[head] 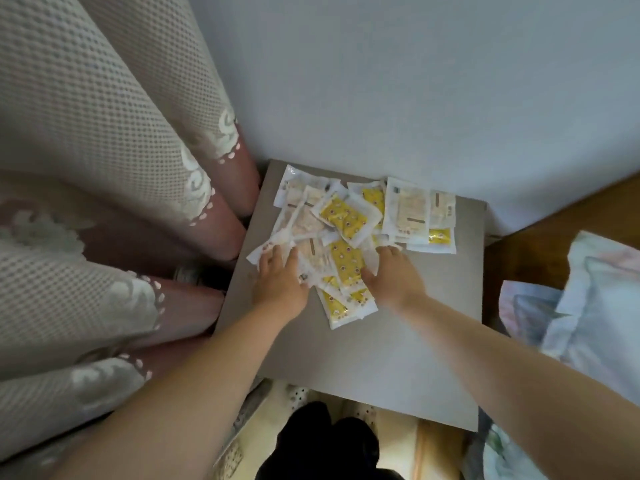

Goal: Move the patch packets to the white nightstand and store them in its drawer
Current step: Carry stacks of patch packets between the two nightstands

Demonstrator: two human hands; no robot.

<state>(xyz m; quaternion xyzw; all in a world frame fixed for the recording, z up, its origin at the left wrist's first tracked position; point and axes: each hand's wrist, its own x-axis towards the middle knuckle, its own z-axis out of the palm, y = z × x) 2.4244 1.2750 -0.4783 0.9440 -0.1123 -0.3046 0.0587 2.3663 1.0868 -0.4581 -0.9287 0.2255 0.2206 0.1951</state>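
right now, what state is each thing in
patch packets, loose overlapping pile, not yet stored
nightstand, pile on its top, drawer not in view
left hand, fingers flat on the pile's left edge
right hand, fingers resting on the pile's right side
curtain, hanging in folds

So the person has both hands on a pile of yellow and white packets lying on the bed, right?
Not on the bed. The head view shows the packets on a grey tabletop, with the left hand and right hand both on the pile.
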